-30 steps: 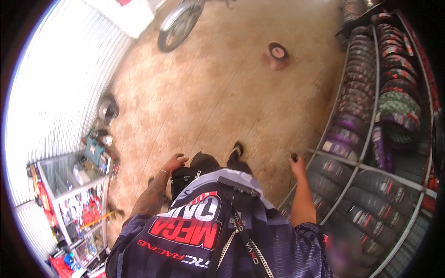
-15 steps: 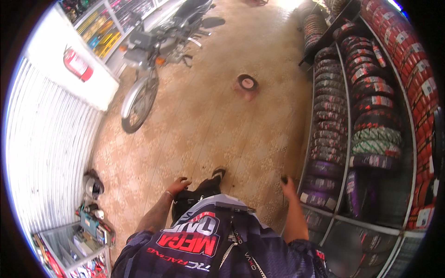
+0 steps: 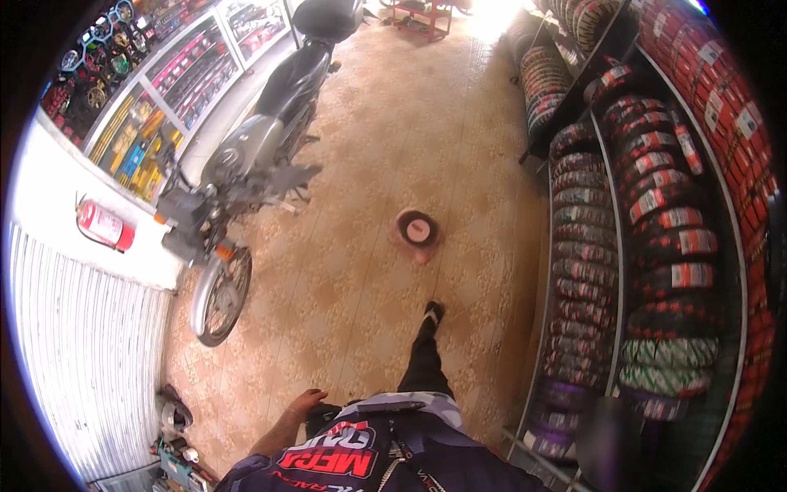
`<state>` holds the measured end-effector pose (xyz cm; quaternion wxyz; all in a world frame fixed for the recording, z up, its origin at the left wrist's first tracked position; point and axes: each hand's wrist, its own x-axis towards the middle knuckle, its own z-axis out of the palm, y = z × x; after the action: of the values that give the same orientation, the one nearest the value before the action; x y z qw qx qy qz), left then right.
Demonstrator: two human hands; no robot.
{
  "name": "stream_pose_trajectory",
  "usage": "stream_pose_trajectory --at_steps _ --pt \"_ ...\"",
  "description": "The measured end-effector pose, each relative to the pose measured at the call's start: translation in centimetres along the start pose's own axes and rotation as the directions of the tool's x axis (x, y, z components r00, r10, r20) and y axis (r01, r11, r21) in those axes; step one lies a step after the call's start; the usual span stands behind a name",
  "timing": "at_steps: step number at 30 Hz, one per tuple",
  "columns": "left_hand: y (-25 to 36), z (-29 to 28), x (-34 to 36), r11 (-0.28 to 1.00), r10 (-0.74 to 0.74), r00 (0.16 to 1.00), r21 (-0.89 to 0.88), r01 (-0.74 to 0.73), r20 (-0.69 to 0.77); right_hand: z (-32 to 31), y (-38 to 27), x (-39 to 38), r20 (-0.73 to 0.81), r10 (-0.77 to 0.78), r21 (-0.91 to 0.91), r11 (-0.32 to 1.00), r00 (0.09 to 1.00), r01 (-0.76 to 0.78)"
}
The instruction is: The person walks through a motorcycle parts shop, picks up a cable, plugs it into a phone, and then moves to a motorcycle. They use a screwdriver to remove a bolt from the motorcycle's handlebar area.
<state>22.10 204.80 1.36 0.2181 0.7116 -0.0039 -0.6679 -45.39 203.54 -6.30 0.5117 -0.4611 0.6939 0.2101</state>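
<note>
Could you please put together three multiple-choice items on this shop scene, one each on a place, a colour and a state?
1. Where does the motorcycle stand?
A. Along the person's left, by the display counter
B. Against the tyre racks
C. Behind the person

2. What colour is the fire extinguisher?
A. Blue
B. Red
C. Yellow

3. What is the left hand holding?
A. A tyre
B. A spanner
C. Nothing

Answers:
1 A: it is parked beside the glass counter, across the floor from the tyre racks.
2 B: its body on the white wall is red.
3 C: it hangs empty by the hip.
</note>
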Motion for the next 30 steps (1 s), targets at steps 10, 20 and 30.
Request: stream_pose_trajectory --at_steps 10,20,30 --pt "34.2 11.2 5.5 0.967 0.240 0.969 0.094 -0.235 -0.048 -46.0 -42.3 16.8 -0.526 -0.389 0.084 0.861 0.756 0.502" --pt "62.9 17.9 13.9 0.906 0.373 0.927 0.228 -0.356 -0.032 -64.9 -65.4 22.1 -0.383 -0.505 -0.008 0.839 0.773 0.544" --pt "87.4 17.0 28.3 0.947 0.253 0.966 0.193 -0.257 0.047 -67.5 -55.0 33.0 -0.262 0.025 -0.049 0.998 0.965 -0.040"
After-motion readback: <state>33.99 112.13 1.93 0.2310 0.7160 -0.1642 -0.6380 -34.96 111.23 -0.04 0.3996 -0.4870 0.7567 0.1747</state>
